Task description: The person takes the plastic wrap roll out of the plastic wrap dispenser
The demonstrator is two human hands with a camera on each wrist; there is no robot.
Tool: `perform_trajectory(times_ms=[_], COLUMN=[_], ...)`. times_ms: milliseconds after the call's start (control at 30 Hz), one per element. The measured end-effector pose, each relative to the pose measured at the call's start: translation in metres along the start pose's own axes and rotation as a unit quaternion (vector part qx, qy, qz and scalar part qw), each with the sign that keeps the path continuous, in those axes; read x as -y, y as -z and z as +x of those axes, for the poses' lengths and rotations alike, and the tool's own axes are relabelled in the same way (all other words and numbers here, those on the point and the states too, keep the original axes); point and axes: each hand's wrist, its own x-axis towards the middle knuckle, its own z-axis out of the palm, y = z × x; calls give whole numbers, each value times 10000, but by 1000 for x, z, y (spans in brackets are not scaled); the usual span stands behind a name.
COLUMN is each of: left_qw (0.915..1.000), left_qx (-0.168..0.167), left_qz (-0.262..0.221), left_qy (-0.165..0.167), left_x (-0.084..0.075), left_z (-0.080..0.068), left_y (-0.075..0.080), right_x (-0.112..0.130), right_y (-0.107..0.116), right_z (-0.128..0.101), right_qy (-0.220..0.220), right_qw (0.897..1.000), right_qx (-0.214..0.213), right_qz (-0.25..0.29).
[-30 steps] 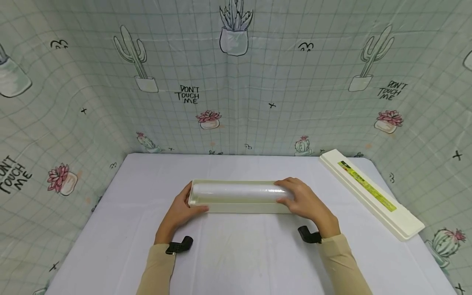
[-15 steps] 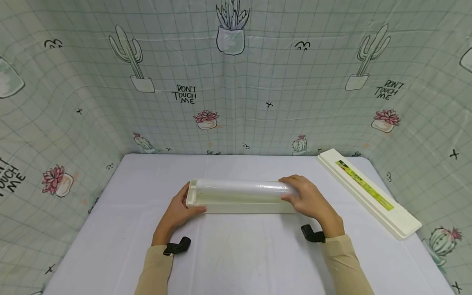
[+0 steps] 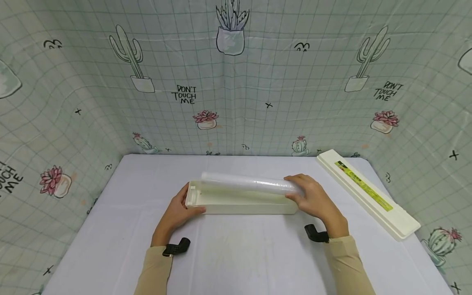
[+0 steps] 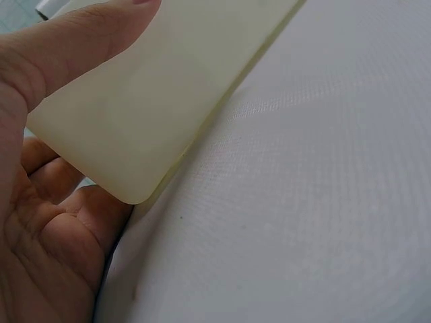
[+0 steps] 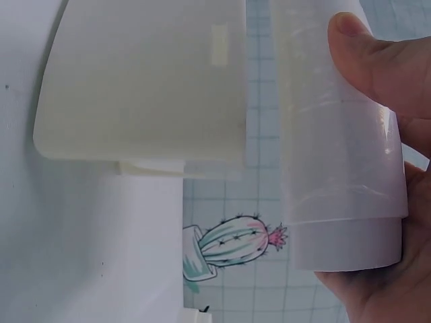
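A roll of clear plastic wrap (image 3: 243, 182) is held by its right end in my right hand (image 3: 314, 197), thumb in front and fingers behind. It slants above the long cream dispenser box (image 3: 243, 209), its left end higher. My left hand (image 3: 178, 216) grips the box's left end, thumb along the front wall. In the left wrist view the box corner (image 4: 135, 134) sits between thumb and fingers, on the cloth. The right wrist view shows the roll's core end (image 5: 347, 243) sticking out past the film, apart from the box (image 5: 145, 87).
A long cream lid (image 3: 368, 194) with a yellow-green label lies diagonally at the table's right side. White cloth (image 3: 236, 254) covers the table. A curtain (image 3: 236, 94) printed with cacti hangs around the back and sides.
My right hand has lifted the roll up out of the box and shifted it slightly right, raising its left end. My left hand still holds the box in nearly the same place.
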Motion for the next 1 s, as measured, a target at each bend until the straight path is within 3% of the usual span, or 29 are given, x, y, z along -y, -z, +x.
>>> perform_trajectory(times_ms=[1000], left_qw=[9999], left_qx=[-12], left_qz=[78], left_qy=[67], left_x=[-2], left_z=[-2], left_y=[-1], right_x=[-17], right_y=[19], right_z=[-13], right_qy=[-583], right_qw=[9979], right_qx=[-211], right_qz=[-213])
